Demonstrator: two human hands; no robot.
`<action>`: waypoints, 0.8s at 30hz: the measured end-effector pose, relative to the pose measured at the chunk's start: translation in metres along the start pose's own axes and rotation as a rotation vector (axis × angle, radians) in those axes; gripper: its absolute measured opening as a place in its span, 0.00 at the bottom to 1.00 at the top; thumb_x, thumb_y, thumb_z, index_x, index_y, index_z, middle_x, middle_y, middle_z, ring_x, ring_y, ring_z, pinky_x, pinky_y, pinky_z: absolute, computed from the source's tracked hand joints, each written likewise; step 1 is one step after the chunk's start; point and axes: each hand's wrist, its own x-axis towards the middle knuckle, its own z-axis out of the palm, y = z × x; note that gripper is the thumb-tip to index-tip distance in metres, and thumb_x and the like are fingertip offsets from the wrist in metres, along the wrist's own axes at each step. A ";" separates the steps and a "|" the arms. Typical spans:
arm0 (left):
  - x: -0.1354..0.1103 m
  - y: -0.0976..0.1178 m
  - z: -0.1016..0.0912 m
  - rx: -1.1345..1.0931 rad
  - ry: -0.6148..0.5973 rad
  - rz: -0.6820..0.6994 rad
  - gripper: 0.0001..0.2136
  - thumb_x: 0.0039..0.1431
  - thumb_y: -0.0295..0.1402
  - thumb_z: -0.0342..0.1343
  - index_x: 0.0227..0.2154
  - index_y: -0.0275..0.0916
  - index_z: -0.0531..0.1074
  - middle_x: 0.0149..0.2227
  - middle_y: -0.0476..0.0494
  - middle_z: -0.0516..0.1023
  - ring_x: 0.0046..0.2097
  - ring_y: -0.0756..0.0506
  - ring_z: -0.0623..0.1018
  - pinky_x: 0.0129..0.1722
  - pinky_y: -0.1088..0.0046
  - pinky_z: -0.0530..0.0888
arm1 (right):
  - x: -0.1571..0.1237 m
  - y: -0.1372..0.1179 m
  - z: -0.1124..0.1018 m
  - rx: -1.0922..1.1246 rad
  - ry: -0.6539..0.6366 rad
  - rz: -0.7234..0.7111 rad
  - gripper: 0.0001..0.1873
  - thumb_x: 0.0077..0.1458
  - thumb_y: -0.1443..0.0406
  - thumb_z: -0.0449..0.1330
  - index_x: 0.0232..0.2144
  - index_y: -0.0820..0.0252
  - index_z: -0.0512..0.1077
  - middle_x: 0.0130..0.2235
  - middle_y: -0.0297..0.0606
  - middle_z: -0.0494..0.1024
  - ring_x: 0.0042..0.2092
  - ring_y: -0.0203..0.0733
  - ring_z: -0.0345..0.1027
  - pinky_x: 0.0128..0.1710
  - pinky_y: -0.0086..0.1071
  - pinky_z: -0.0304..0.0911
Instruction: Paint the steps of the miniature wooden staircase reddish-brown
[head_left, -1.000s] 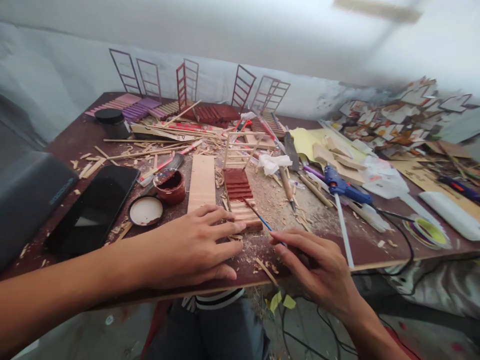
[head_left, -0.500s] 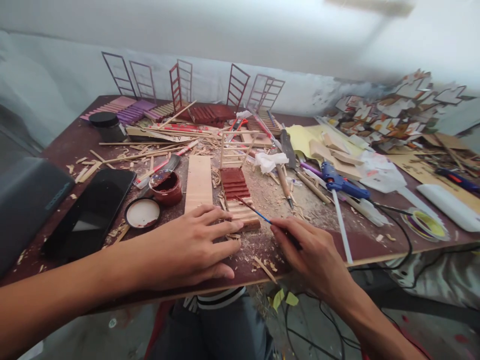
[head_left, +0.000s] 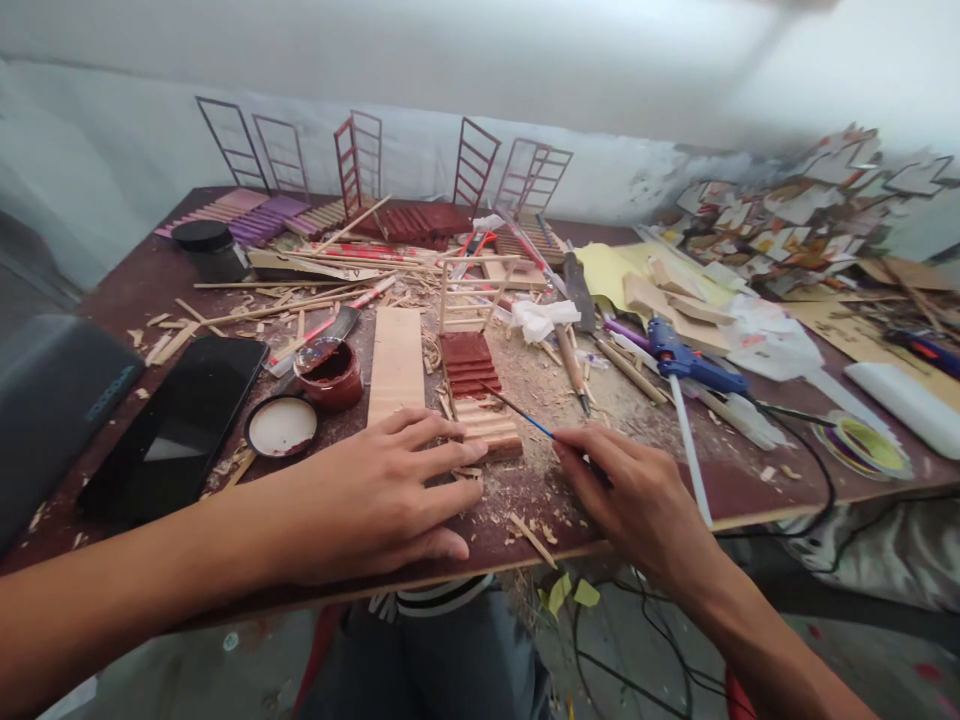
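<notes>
A small ridged wooden model (head_left: 480, 425) stands near the table's front, with an upright frame of thin sticks (head_left: 476, 292) at its far end. Dark red paint covers its far ridges; the near ones are bare wood. My left hand (head_left: 397, 490) lies flat with fingers stretched out, its fingertips touching the model's near left end. Between the thumb and fingers of my right hand (head_left: 622, 480) is a thin paintbrush (head_left: 531, 418) with a blue part on its handle. The brush tip is at the edge of the red paint. An uncapped jar of dark red paint (head_left: 330, 375) stands to the left.
Beside the jar lie its lid (head_left: 283, 428) and a black phone (head_left: 176, 430). A plain wooden board (head_left: 396, 362) adjoins my left hand. On the right are a blue glue gun (head_left: 690, 360) and a carving tool (head_left: 574, 370). Painted models (head_left: 420, 225) line the back.
My right hand and the brush have shifted slightly right, the tip moving right across the painted edge. My left hand stays in place. The view has shifted a little.
</notes>
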 end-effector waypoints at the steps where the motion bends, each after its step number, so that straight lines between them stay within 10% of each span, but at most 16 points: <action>1: 0.000 0.000 0.000 -0.001 -0.003 0.000 0.18 0.70 0.42 0.46 0.55 0.39 0.68 0.64 0.41 0.63 0.61 0.35 0.64 0.59 0.51 0.62 | -0.001 -0.001 -0.001 -0.003 0.002 0.001 0.05 0.63 0.69 0.55 0.40 0.62 0.71 0.36 0.39 0.79 0.36 0.41 0.75 0.36 0.32 0.65; 24: 0.001 0.001 0.000 -0.007 0.007 0.007 0.17 0.69 0.42 0.48 0.54 0.39 0.68 0.63 0.41 0.65 0.61 0.35 0.65 0.58 0.52 0.63 | -0.011 -0.003 -0.003 0.029 0.029 0.015 0.05 0.62 0.71 0.56 0.41 0.61 0.70 0.37 0.38 0.79 0.37 0.39 0.75 0.37 0.32 0.67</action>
